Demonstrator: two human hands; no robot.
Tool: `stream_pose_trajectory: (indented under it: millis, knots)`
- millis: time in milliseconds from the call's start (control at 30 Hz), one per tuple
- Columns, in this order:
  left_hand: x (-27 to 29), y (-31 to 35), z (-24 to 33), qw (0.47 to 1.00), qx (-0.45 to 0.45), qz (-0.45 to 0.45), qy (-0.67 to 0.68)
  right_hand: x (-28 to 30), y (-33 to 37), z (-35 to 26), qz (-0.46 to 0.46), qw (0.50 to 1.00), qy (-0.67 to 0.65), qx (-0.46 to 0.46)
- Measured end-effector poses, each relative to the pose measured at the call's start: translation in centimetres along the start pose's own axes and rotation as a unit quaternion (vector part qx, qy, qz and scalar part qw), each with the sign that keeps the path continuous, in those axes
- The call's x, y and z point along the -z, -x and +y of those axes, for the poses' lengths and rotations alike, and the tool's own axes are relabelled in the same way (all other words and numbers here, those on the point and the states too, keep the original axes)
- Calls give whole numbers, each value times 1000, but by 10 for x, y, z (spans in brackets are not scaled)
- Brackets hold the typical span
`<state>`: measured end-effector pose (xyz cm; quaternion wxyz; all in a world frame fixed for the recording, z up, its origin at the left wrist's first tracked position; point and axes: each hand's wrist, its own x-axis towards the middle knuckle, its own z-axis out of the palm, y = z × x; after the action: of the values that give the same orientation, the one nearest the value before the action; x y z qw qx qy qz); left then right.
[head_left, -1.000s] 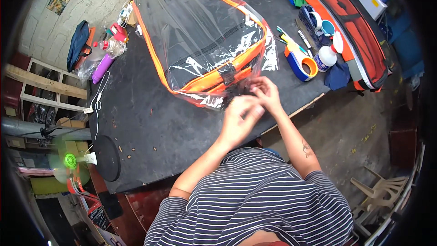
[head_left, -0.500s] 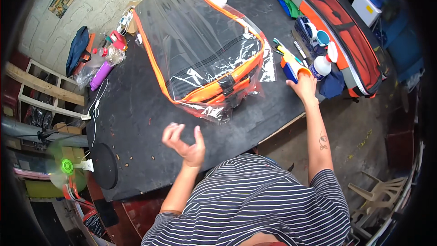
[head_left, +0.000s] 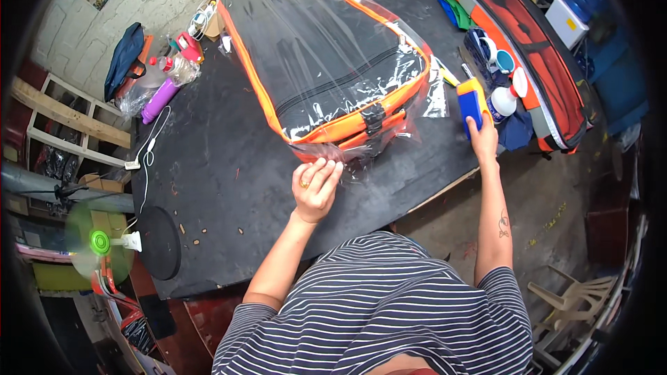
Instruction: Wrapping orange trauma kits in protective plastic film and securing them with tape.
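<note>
A large black bag with orange edging lies on the dark table, inside a clear plastic cover. At the cover's near lower edge, my left hand is closed with its fingers curled together on the loose plastic. My right hand grips a blue-and-yellow handheld tool, held upright to the right of the bag; its exact kind cannot be made out. Just beyond that tool stands a white spray bottle with a red-and-white head.
A red-and-black bag lies along the table's right side, near tape rolls. At the left are a purple bottle, a white cable, a black disc and a spinning green fan. A plastic chair stands on the floor.
My left hand has moved up and right from open air onto the plastic's edge, and its fingers have closed. My right hand has raised the blue-and-yellow tool and turned it upright.
</note>
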<state>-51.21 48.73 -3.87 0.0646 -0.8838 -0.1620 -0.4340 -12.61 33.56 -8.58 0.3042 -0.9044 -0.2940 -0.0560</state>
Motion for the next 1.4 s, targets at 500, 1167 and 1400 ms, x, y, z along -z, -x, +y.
stream_pose_trajectory:
  millis: [500, 1167, 1400]
  knots:
    - [37, -45, 4, 997, -82, -1, -2, 126, 113, -64, -60, 803, -592, -8]
    - [-55, 57, -37, 971, -25, -217, 101, 112, 153, -111, -98, 801, -591, -13]
    - [-29, 31, -34, 993, -56, -48, 91, 121, 164, -119, -79, 807, -585, -9]
